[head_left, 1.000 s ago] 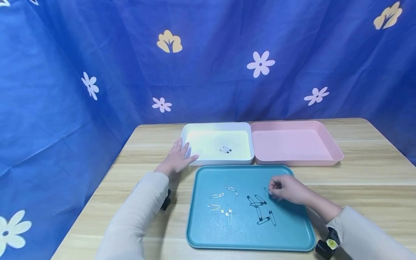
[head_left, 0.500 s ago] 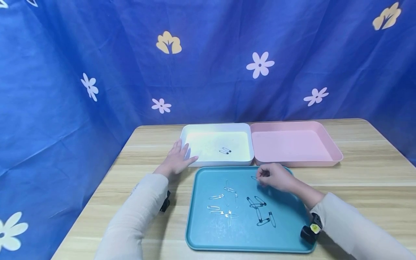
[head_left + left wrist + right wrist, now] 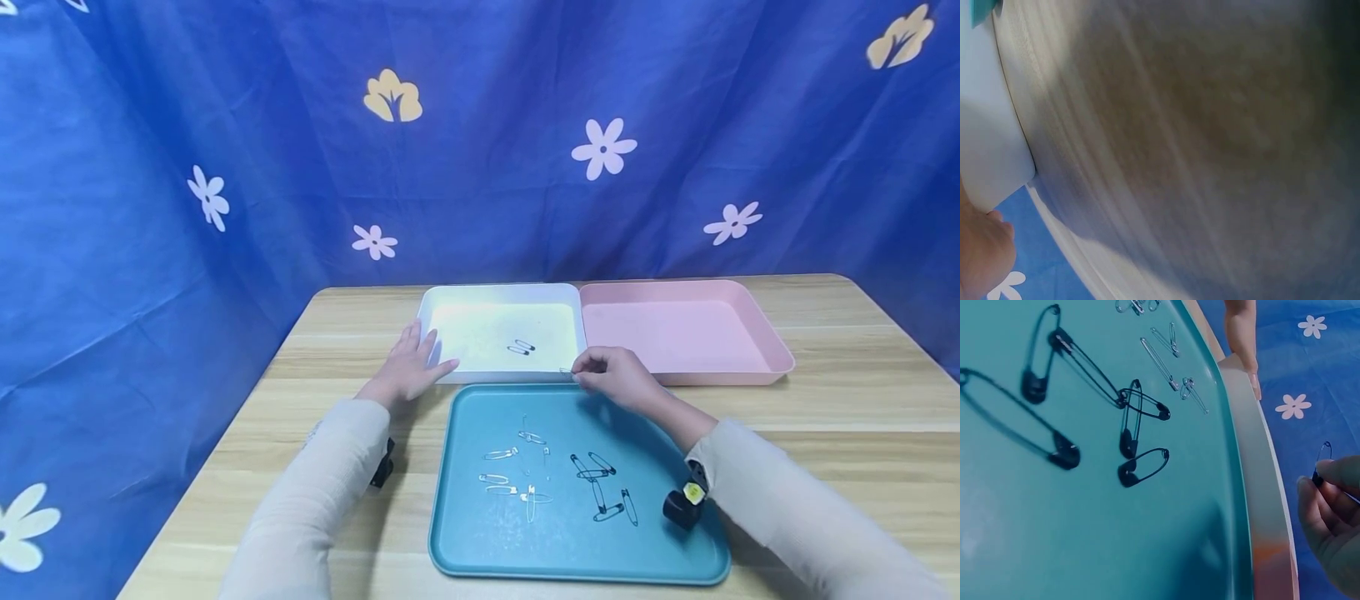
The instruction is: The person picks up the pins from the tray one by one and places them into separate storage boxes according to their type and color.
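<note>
Between thumb and finger, my right hand pinches a black safety pin by its dark clasp end, above the front right corner of the white tray. My left hand rests with spread fingers on that tray's left edge. Two black safety pins lie inside the white tray. On the teal tray, several black safety pins lie right of the middle, some overlapping. Several silver safety pins are scattered to their left.
Beside the white tray stands a pink tray, the two touching side by side behind the teal tray. All stand on a wooden table. A blue flowered curtain hangs behind and at the left.
My right hand has carried the pinched black safety pin from the teal tray's right part, up and leftward, to the white tray's front right corner. The left hand has stayed in place.
</note>
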`<state>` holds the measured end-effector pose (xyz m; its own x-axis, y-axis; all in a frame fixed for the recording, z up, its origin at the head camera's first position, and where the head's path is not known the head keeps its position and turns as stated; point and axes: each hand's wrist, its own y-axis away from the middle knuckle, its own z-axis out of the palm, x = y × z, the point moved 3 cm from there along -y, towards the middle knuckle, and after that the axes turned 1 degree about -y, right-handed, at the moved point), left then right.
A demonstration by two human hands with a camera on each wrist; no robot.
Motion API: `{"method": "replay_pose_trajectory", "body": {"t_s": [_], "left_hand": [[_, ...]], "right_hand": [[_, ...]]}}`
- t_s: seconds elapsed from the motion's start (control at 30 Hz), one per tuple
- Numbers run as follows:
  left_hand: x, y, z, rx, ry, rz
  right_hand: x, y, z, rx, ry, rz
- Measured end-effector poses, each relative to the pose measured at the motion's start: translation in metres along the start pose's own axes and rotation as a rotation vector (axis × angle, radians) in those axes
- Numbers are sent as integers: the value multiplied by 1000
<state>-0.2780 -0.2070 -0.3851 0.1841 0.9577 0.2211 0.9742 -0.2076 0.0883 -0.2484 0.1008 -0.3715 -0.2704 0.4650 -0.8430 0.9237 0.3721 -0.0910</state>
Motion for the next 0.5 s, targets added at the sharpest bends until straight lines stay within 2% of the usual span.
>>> {"method": "replay_pose_trajectory", "body": {"t_s": [0.27,0.5], "left_hand": [[1,1,-1,6,1,7],[1,0,-2,3,21,8]], "right_hand": [[-3,-18,6,116,-74,25],[-7,-34,15,128,-86,26]]}}
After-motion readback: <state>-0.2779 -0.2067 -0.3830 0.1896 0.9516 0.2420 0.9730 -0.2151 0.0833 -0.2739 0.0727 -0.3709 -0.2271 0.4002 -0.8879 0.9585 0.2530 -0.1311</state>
